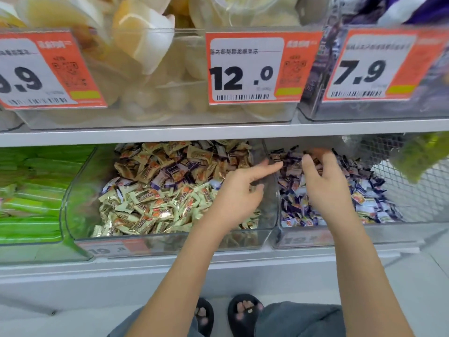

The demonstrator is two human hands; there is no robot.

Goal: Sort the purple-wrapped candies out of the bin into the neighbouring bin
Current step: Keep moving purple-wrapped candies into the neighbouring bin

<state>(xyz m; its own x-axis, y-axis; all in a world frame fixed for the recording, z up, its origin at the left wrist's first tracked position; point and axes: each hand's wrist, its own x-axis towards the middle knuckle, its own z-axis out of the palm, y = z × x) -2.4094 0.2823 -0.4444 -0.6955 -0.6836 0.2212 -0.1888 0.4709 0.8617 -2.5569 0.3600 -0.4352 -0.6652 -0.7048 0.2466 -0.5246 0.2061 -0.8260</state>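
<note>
While both hands reached over the bins at frame centre-right, left hand (239, 188) grip was relaxed, holding nothing; right hand (324, 177) grip unclear, fingers buried among purple candies (371, 198).

A grey metal shelf board (218, 132) runs across the middle of the frame. Above it stand clear plastic boxes (155, 110) with pale yellow packs inside, and orange price tags (257, 69) hang on their fronts. In the lower left of the frame there are green packs (29, 190) in another clear box. At the right edge a wire mesh basket (408, 190) is visible. At the bottom a pale floor (36, 322) shows under even, soft light.
</note>
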